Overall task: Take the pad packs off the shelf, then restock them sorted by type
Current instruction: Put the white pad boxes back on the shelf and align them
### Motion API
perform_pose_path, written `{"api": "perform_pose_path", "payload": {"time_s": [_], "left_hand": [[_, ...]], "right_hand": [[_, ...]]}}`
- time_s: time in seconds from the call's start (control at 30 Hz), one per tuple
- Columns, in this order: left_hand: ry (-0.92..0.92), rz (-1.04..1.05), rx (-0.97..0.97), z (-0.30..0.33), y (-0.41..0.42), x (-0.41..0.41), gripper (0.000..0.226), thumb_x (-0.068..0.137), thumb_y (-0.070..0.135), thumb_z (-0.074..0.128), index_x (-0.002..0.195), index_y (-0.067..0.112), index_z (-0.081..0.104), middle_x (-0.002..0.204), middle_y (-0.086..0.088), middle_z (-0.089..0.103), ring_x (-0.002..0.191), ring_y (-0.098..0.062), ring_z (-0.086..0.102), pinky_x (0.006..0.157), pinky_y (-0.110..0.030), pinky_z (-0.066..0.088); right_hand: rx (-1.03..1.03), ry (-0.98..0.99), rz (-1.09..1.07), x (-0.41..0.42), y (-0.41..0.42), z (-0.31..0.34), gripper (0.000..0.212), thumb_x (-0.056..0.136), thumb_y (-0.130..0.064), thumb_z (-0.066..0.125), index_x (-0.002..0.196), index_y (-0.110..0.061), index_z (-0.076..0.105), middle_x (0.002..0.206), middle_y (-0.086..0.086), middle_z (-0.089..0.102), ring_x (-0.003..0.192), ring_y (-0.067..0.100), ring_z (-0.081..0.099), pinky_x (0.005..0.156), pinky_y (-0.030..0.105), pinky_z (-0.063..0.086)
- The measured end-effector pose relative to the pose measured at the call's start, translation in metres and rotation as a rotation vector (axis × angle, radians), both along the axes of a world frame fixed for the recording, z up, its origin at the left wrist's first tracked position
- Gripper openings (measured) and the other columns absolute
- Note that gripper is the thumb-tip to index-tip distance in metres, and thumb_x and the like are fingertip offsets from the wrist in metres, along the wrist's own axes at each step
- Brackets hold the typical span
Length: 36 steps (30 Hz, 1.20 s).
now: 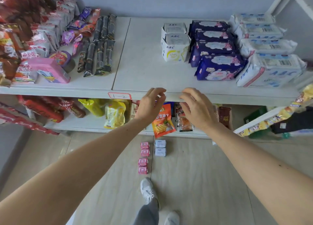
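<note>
Landmark: the white shelf board [145, 69] bearing a red-bordered label marked "1—2" [119, 96] on its front edge.

Left hand [149, 104]: raised just in front of the board's front edge, right of the label. Fingers loosely curled, thumb and fingertips near one another, nothing held.

Right hand [196, 109]: beside the left, also at the front edge. Fingers bent and spread apart, nothing held; whether the fingertips touch the edge cannot be told.

Pad packs on the board, right half, in three rows running front to back:
- white plastic packs printed "ABC" with a yellow emblem [176, 47], the row nearest the board's middle;
- dark blue plastic packs with pink and white print [218, 67], just right of the white ones;
- large white packs with pale blue lettering and a pink stripe [269, 70], at the board's right end.

Pad packs on the tiled floor [194, 170] below and in front of the board: four small pink packs [143, 158] in a line, and two small pale lilac packs marked "ABC" [160, 148] just right of them.

Left half of the board: assorted snack packets [42, 43], dark slim wrapped bars [100, 47] and a pink box [50, 70]. The lower shelf [88, 123] beneath holds more snack bags, an orange one [163, 121] hanging over its front edge.

A white shoe [148, 190] stands on the floor near the pink packs.
</note>
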<state>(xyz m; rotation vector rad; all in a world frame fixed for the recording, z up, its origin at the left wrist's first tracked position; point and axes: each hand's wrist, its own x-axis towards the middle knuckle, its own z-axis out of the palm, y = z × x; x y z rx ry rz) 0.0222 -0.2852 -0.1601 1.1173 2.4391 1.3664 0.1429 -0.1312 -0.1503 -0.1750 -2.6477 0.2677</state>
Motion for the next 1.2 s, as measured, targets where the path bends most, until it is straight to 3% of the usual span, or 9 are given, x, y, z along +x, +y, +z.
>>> {"api": "perform_pose_path", "payload": {"time_s": [0.17, 0.27, 0.4, 0.53, 0.6, 0.8, 0.9, 1.03, 1.2], "left_hand": [[-0.025, 0.059, -0.006, -0.055, -0.034, 0.05, 0.019, 0.095, 0.016, 0.051, 0.11, 0.009, 0.061, 0.101, -0.004, 0.061, 0.08, -0.016, 0.06, 0.068, -0.027, 0.051], [-0.132, 0.032, -0.077, -0.103, -0.051, 0.077, 0.017, 0.094, 0.015, 0.052, 0.107, 0.01, 0.062, 0.1, -0.002, 0.058, 0.079, -0.017, 0.06, 0.07, -0.032, 0.053], [-0.242, 0.035, -0.192, -0.179, -0.066, 0.096, 0.016, 0.093, 0.014, 0.055, 0.106, 0.013, 0.063, 0.103, -0.001, 0.058, 0.08, -0.016, 0.061, 0.071, -0.027, 0.051], [-0.331, 0.046, -0.264, -0.27, -0.082, 0.108, 0.016, 0.093, 0.012, 0.055, 0.106, 0.012, 0.064, 0.104, -0.001, 0.058, 0.081, -0.013, 0.058, 0.069, -0.008, 0.042], [-0.354, 0.046, -0.289, -0.323, -0.093, 0.111, 0.016, 0.093, 0.015, 0.055, 0.107, 0.013, 0.063, 0.103, 0.001, 0.057, 0.082, -0.014, 0.059, 0.07, -0.015, 0.045], [-0.308, -0.048, -0.486, -0.491, -0.111, 0.09, 0.036, 0.086, 0.039, 0.042, 0.112, 0.023, 0.061, 0.111, 0.004, 0.058, 0.084, -0.016, 0.063, 0.074, -0.037, 0.053], [-0.239, -0.116, -0.556, -0.57, -0.105, 0.069, 0.034, 0.087, 0.036, 0.045, 0.113, 0.021, 0.061, 0.115, 0.002, 0.057, 0.095, -0.021, 0.061, 0.079, -0.041, 0.051], [-0.057, -0.16, -0.614, -0.657, -0.084, 0.036, 0.03, 0.092, 0.018, 0.054, 0.12, 0.009, 0.059, 0.13, -0.011, 0.053, 0.121, -0.031, 0.048, 0.098, -0.041, 0.04], [0.036, -0.16, -0.61, -0.719, -0.056, 0.006, 0.039, 0.093, 0.02, 0.049, 0.131, 0.013, 0.053, 0.141, -0.005, 0.046, 0.127, -0.029, 0.04, 0.105, -0.033, 0.028]], "right_hand": [[-0.095, 0.038, 0.03, 0.049, -0.017, -0.046, 0.016, 0.088, -0.015, 0.062, 0.101, -0.006, 0.066, 0.109, 0.009, 0.061, 0.088, 0.025, 0.063, 0.075, 0.034, 0.053], [-0.146, 0.0, 0.071, 0.075, -0.027, -0.091, 0.018, 0.09, -0.017, 0.056, 0.101, -0.006, 0.065, 0.109, 0.009, 0.06, 0.091, 0.026, 0.062, 0.075, 0.036, 0.054], [-0.213, -0.102, 0.055, 0.094, -0.037, -0.169, 0.02, 0.087, -0.016, 0.059, 0.104, -0.008, 0.064, 0.111, 0.007, 0.059, 0.091, 0.025, 0.062, 0.071, 0.037, 0.055], [-0.263, -0.197, 0.013, 0.092, -0.051, -0.267, 0.018, 0.081, -0.011, 0.069, 0.099, -0.008, 0.066, 0.106, 0.007, 0.061, 0.081, 0.028, 0.063, 0.063, 0.037, 0.054], [-0.277, -0.244, -0.001, 0.086, -0.057, -0.324, 0.021, 0.078, -0.01, 0.072, 0.098, -0.007, 0.066, 0.105, 0.008, 0.062, 0.081, 0.029, 0.064, 0.063, 0.037, 0.054], [-0.313, -0.386, -0.06, 0.075, -0.072, -0.498, 0.03, 0.079, -0.016, 0.072, 0.106, -0.008, 0.064, 0.11, 0.007, 0.061, 0.094, 0.031, 0.061, 0.074, 0.04, 0.052], [-0.274, -0.513, -0.064, 0.069, -0.072, -0.576, 0.042, 0.08, -0.024, 0.073, 0.118, -0.011, 0.06, 0.12, 0.004, 0.058, 0.103, 0.03, 0.057, 0.08, 0.039, 0.047], [-0.276, -0.655, -0.077, 0.055, -0.072, -0.658, 0.07, 0.075, -0.037, 0.077, 0.134, -0.019, 0.045, 0.134, 0.003, 0.045, 0.116, 0.028, 0.046, 0.09, 0.038, 0.04], [-0.327, -0.725, -0.145, 0.032, -0.065, -0.727, 0.089, 0.065, -0.044, 0.082, 0.139, -0.027, 0.035, 0.139, 0.01, 0.031, 0.124, 0.032, 0.036, 0.094, 0.04, 0.041]]}}
